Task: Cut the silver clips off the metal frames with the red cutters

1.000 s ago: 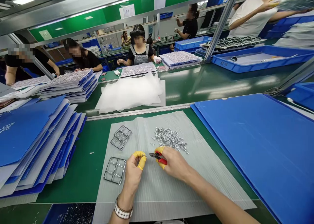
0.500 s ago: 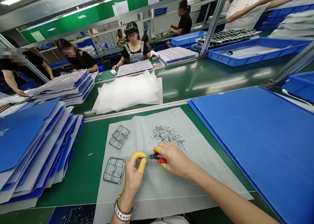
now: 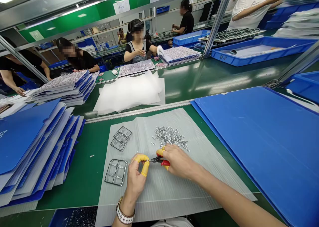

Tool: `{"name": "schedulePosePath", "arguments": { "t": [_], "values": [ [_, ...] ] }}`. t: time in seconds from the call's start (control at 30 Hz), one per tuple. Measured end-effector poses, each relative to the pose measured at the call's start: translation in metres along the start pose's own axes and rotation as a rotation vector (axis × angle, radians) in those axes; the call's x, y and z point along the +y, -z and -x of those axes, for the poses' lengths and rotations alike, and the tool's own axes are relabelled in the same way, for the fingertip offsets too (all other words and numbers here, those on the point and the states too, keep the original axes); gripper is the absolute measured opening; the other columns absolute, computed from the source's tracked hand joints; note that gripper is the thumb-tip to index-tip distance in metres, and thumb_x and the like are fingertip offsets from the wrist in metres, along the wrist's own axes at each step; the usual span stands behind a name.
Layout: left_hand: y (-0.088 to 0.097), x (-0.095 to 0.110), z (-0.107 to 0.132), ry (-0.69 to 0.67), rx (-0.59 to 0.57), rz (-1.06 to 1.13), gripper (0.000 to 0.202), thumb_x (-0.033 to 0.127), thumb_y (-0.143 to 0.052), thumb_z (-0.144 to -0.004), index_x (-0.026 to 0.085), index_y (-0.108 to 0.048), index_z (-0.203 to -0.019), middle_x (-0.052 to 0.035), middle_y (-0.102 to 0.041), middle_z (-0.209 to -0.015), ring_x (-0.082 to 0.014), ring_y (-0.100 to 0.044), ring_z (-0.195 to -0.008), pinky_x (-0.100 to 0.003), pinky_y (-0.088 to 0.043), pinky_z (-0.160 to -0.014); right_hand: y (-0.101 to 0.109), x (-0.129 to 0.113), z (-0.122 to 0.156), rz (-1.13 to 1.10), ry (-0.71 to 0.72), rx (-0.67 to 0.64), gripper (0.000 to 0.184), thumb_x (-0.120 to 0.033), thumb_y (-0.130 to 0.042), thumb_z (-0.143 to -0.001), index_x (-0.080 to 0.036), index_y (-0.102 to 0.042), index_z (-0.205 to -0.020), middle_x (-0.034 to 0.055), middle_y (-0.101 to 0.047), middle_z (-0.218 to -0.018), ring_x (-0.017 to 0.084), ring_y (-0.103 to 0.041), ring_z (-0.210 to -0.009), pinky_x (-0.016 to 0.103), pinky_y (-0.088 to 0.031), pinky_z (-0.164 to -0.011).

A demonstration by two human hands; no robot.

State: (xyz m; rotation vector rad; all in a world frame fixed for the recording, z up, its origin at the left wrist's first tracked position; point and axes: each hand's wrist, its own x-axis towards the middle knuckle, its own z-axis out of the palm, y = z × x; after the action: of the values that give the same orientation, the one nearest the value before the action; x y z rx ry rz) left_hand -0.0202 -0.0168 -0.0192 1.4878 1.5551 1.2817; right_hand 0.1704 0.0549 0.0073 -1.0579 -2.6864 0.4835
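Note:
My right hand (image 3: 177, 161) is closed on small red-handled cutters (image 3: 159, 160), whose tip points left. My left hand (image 3: 137, 177), with yellow finger cots, is pinched on a tiny metal part right at the cutter tip; the part is too small to make out. Both hands hover over a grey ribbed sheet (image 3: 174, 190). A pile of small shiny metal pieces (image 3: 169, 136) lies just beyond my right hand. An empty metal frame (image 3: 116, 172) lies left of my left hand, and two more frames (image 3: 121, 138) lie stacked farther up.
A stack of blue and white boards (image 3: 32, 150) fills the left side. A large blue board (image 3: 261, 144) lies to the right. White foam sheets (image 3: 129, 91) sit beyond a metal rail (image 3: 139, 111). Several people work at the far benches, with blue trays (image 3: 261, 51) nearby.
My hands have come together, so the cutter tip now meets the part pinched in my left fingers. The view has shifted slightly; the person across has raised an arm.

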Motion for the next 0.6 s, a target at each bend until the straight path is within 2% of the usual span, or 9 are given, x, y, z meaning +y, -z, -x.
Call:
{"name": "schedulePosePath", "arguments": {
  "t": [0.13, 0.3, 0.4, 0.5, 0.6],
  "values": [
    [-0.001, 0.0, 0.0, 0.003, -0.018, 0.04, 0.012, 0.028, -0.058, -0.082, 0.019, -0.066, -0.082, -0.0048, -0.064, -0.084, -0.0183, -0.057, -0.082, -0.03, -0.044, -0.078, -0.002, 0.0, 0.001, 0.025, 0.004, -0.016, 0.021, -0.007, -0.058, -0.068, -0.021, -0.058, -0.084, 0.0027, -0.057, -0.074, 0.019, -0.052, -0.071, 0.028, -0.03, -0.061],
    [-0.008, -0.004, 0.002, 0.163, 0.007, 0.257, 0.017, 0.033, -0.062, -0.079, 0.017, -0.064, -0.086, -0.005, -0.064, -0.084, -0.0174, -0.058, -0.082, -0.029, -0.046, -0.079, -0.009, 0.001, 0.003, -0.068, -0.022, 0.025, 0.023, -0.01, -0.055, -0.072, -0.021, -0.059, -0.091, 0.003, -0.06, -0.076, 0.019, -0.054, -0.071, 0.027, -0.035, -0.063],
    [-0.011, -0.008, 0.001, 0.243, 0.051, 0.364, 0.022, 0.036, -0.066, -0.075, 0.016, -0.065, -0.085, -0.0055, -0.065, -0.083, -0.0173, -0.059, -0.08, -0.029, -0.047, -0.077, -0.013, 0.008, 0.007, -0.134, -0.085, 0.084, 0.018, -0.01, -0.052, -0.074, -0.02, -0.059, -0.088, 0.0024, -0.061, -0.074, 0.018, -0.055, -0.069, 0.027, -0.037, -0.062],
    [-0.018, -0.01, -0.005, 0.28, 0.075, 0.361, 0.023, 0.035, -0.068, -0.073, 0.016, -0.066, -0.084, -0.006, -0.066, -0.083, -0.0177, -0.059, -0.079, -0.029, -0.047, -0.076, -0.013, 0.017, 0.011, -0.199, -0.137, 0.167, 0.019, -0.013, -0.052, -0.076, -0.021, -0.059, -0.092, 0.003, -0.063, -0.077, 0.018, -0.058, -0.072, 0.028, -0.041, -0.064],
    [-0.034, -0.007, -0.015, 0.236, 0.103, 0.248, 0.018, 0.031, -0.067, -0.073, 0.017, -0.067, -0.083, -0.0058, -0.067, -0.083, -0.0185, -0.06, -0.08, -0.031, -0.047, -0.078, -0.012, 0.025, 0.016, -0.276, -0.17, 0.286, 0.023, -0.02, -0.052, -0.08, -0.02, -0.058, -0.102, 0.0055, -0.066, -0.088, 0.02, -0.061, -0.08, 0.032, -0.047, -0.071]
  ]
}}
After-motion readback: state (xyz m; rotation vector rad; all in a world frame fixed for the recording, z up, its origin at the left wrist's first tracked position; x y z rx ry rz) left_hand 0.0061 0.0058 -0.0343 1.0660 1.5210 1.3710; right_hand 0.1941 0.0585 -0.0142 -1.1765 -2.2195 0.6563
